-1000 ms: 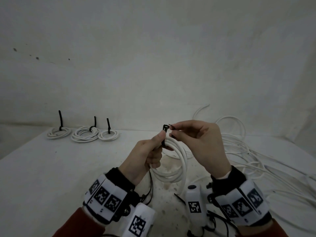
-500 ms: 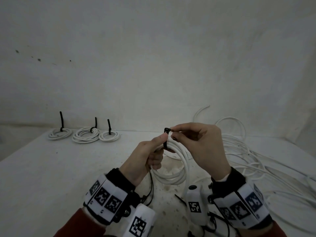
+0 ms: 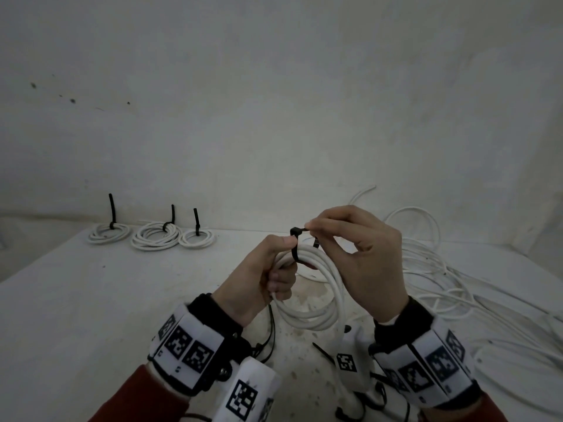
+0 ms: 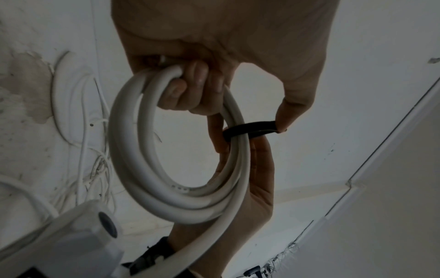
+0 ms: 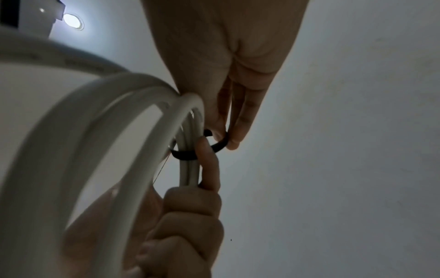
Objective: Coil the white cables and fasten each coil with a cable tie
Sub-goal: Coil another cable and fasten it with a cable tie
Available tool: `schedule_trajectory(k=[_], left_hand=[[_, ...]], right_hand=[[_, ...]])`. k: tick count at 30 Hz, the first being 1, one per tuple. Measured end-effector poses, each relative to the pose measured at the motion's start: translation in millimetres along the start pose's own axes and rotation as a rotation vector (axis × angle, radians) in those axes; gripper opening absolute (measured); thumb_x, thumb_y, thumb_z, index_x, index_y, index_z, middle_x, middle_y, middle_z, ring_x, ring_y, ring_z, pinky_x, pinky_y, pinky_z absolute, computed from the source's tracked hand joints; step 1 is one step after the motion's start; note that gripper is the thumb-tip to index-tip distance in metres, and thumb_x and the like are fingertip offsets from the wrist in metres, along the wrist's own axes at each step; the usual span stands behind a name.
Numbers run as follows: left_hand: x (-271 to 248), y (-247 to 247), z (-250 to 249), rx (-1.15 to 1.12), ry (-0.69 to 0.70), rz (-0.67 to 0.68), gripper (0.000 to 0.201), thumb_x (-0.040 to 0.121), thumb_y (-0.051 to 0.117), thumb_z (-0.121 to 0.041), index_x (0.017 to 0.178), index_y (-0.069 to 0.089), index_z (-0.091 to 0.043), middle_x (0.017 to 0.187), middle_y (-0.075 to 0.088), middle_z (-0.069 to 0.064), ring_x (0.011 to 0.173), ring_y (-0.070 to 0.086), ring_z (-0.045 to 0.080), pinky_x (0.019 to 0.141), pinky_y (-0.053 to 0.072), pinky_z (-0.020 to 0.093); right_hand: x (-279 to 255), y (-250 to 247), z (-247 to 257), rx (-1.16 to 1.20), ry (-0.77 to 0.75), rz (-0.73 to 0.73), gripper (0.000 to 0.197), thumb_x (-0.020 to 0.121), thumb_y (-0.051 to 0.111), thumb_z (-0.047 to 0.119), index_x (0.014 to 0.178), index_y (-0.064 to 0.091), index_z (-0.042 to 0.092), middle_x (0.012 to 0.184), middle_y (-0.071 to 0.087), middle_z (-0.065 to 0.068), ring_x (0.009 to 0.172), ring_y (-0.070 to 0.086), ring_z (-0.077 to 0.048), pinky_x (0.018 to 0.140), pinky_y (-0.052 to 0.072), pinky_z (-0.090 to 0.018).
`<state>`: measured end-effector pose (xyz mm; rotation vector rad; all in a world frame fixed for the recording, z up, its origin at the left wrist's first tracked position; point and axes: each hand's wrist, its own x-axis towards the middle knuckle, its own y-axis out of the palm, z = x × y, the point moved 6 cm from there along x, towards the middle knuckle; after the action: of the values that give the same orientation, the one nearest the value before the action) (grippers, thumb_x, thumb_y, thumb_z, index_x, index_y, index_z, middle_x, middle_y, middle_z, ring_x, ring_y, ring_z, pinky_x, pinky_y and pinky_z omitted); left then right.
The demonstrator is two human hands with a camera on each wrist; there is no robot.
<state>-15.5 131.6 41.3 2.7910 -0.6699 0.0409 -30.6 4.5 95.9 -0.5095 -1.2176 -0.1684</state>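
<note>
left hand gripping white coil, right hand pinching black tie

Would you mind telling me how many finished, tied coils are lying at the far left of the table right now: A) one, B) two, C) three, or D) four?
C: the head view shows three tied coils in a row at the far left of the table, each with a black tie tail sticking up, while the left hand grips a fourth coil and the right hand pinches its cable tie.
</note>
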Motion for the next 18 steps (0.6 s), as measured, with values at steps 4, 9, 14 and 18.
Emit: schedule_trajectory(k=[4, 9, 14, 18], left_hand=[[-1.2, 2.7, -0.8, 0.000, 0.004, 0.015, 0.029, 0.061, 0.057, -0.050, 0.053, 0.062, -0.023, 0.055, 0.011, -0.004, 0.050, 0.009, 0.012, 0.047, 0.019, 0.022], [1.7, -2.4, 6.1, -0.050, -0.014, -0.057, 0.029, 0.056, 0.064, -0.048, 0.051, 0.051, -0.022, 0.050, 0.018, -0.008, 0.045, 0.014, 0.009, 0.043, 0.021, 0.019], [-0.2, -8.7, -4.5, 0.027, 0.089, -0.144, 0.030, 0.057, 0.062, -0.050, 0.048, 0.051, -0.024, 0.049, 0.020, -0.010, 0.043, 0.017, 0.007, 0.044, 0.020, 0.020], [-0.9, -9.5, -6.4, 0.113, 0.091, -0.153, 0.032, 0.056, 0.061, -0.052, 0.044, 0.055, -0.023, 0.050, 0.020, -0.010, 0.045, 0.017, 0.008, 0.047, 0.016, 0.023]], right_hand=[[1.0, -3.9, 2.2, 0.004, -0.035, -0.030, 0.013, 0.081, 0.072, -0.002, 0.087, 0.076, 0.009, 0.084, 0.069, -0.001, 0.076, 0.063, -0.006, 0.069, 0.049, -0.019], [0.6, -0.9, 10.7, 0.065, -0.042, -0.017, 0.016, 0.079, 0.072, -0.005, 0.087, 0.076, 0.009, 0.085, 0.070, 0.000, 0.077, 0.065, -0.006, 0.069, 0.050, -0.016], [-0.1, 7.0, -4.2, 0.508, 0.397, 0.005, 0.038, 0.074, 0.075, -0.009, 0.100, 0.062, 0.016, 0.091, 0.072, -0.003, 0.079, 0.071, -0.017, 0.073, 0.056, -0.025], [-3.6, 7.8, -7.8, 0.589, 0.522, -0.035, 0.055, 0.070, 0.077, -0.012, 0.106, 0.045, 0.015, 0.080, 0.072, -0.012, 0.077, 0.072, -0.023, 0.073, 0.056, -0.026]])
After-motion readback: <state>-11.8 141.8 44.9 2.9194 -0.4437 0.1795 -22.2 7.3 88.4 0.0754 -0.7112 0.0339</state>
